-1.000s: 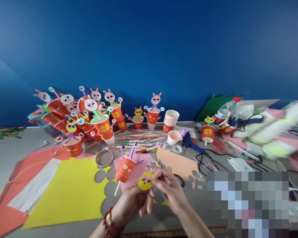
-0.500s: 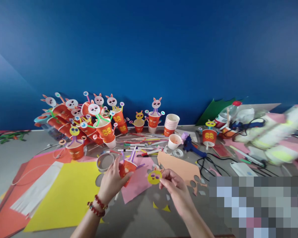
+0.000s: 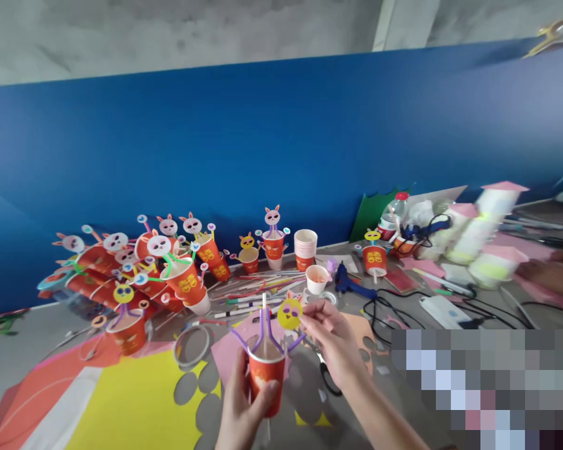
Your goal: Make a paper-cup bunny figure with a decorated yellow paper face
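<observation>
My left hand (image 3: 246,403) is wrapped round a red paper cup (image 3: 266,384), held upright. Purple pipe cleaners (image 3: 265,331) and a white straw (image 3: 264,301) rise out of the cup, two of the pipe cleaners bending outward over its rim. Between the thumb and fingers of my right hand (image 3: 326,334) is a round yellow paper face (image 3: 289,314) with pink ears and purple eyes. The face is close to the pipe cleaner tops, at their right; whether it touches them I cannot tell. Scissors (image 3: 329,375) lie partly hidden behind my right hand.
Finished cup figures (image 3: 182,281) crowd the back left. A stack of paper cups (image 3: 305,250) stands behind a small white cup (image 3: 317,279). A blue glue gun (image 3: 351,284) lies at right with its cable. Cut yellow paper (image 3: 136,400) covers the left front. Another person's hand (image 3: 556,281) is far right.
The cup has been lifted upright in my left hand, and the yellow face has been brought up beside its pipe cleaners. My view has tilted up and shifted right.
</observation>
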Demonstrator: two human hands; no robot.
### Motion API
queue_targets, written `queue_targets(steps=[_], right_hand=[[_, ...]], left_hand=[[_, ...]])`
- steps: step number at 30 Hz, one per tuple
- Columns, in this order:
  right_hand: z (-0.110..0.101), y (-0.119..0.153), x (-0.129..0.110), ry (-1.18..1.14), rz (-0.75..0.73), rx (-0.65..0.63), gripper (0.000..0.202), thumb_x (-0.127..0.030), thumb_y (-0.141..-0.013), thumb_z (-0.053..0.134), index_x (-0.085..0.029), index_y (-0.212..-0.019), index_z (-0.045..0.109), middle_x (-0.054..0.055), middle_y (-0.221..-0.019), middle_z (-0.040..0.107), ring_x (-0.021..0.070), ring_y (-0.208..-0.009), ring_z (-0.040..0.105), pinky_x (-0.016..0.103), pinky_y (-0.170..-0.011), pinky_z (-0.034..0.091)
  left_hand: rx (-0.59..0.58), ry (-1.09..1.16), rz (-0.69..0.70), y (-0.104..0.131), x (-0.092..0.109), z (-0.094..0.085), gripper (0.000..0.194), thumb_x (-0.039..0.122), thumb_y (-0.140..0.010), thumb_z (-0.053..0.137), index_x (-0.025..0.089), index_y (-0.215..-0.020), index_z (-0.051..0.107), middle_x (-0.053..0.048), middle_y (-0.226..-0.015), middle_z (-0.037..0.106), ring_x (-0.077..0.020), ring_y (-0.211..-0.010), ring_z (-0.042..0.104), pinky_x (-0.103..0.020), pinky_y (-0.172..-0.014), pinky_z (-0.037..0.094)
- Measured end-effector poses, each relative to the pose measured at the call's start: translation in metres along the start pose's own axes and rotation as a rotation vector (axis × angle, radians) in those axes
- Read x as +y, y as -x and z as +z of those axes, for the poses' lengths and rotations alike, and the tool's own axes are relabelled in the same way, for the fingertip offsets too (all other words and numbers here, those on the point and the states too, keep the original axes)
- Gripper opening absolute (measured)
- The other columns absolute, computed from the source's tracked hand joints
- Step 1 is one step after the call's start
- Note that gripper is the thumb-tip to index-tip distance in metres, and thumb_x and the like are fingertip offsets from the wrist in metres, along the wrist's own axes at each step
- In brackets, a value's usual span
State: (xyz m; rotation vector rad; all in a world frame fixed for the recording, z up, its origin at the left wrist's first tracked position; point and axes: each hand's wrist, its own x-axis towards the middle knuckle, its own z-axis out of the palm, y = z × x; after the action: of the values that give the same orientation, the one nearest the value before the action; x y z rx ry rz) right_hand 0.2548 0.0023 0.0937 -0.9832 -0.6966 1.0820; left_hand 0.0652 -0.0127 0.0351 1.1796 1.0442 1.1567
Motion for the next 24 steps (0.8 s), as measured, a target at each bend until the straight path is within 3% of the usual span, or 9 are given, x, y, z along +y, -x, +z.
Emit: queue_targets(steps=[6,9,13,19,24], right_hand=[[0.000,-0.005,-0.003,0.063,-0.106,0.052,0.032,-0.041,-0.070,0.085,-0.021,-0.083,0.065,0.001,-0.077,0.063,0.0156,-0.071,0.056,0.025,-0.061,0.045],[0.003,-0.005,-0.002,0.090,-0.096,0.016,0.033,-0.041,-0.071,0.084,-0.020,-0.085,0.064,0.001,-0.078,0.063,0.0165,-0.072,0.057,0.025,-0.061,0.046],[0.006,-0.007,-0.002,0.133,-0.118,-0.041,0.031,-0.042,-0.073,0.082,-0.020,-0.085,0.063,0.001,-0.078,0.062,0.0163,-0.070,0.057,0.026,-0.061,0.046],[0.000,-0.022,-0.013,0.312,-0.206,-0.127,0.021,-0.036,-0.077,0.076,-0.021,-0.082,0.063,0.002,-0.077,0.062,0.0178,-0.073,0.059,0.028,-0.067,0.048],[0.000,-0.027,-0.015,0.388,-0.250,-0.147,0.015,-0.032,-0.079,0.072,-0.021,-0.083,0.062,0.002,-0.078,0.062,0.0178,-0.073,0.060,0.029,-0.069,0.048]], left_hand=[[-0.016,0.070,0.007,0.005,0.000,0.017,0.076,0.055,-0.070,0.079,0.019,-0.132,0.054,-0.016,-0.123,0.070,-0.0316,-0.108,0.069,-0.034,-0.089,0.056],[-0.046,0.078,-0.002,0.005,-0.002,0.020,0.076,0.055,-0.070,0.079,0.018,-0.131,0.053,-0.015,-0.117,0.072,-0.0313,-0.104,0.070,-0.034,-0.087,0.057],[-0.005,0.080,-0.019,0.006,-0.002,0.022,0.085,0.054,-0.066,0.082,0.017,-0.136,0.051,-0.019,-0.124,0.069,-0.0329,-0.106,0.069,-0.034,-0.087,0.057],[-0.086,0.076,-0.002,0.007,0.006,0.024,0.078,0.062,-0.071,0.075,0.017,-0.131,0.055,-0.016,-0.114,0.074,-0.0318,-0.101,0.071,-0.033,-0.082,0.058],[-0.015,0.051,-0.029,0.005,0.000,0.021,0.090,0.063,-0.067,0.078,0.014,-0.138,0.051,-0.019,-0.122,0.071,-0.0324,-0.103,0.071,-0.033,-0.084,0.058]])
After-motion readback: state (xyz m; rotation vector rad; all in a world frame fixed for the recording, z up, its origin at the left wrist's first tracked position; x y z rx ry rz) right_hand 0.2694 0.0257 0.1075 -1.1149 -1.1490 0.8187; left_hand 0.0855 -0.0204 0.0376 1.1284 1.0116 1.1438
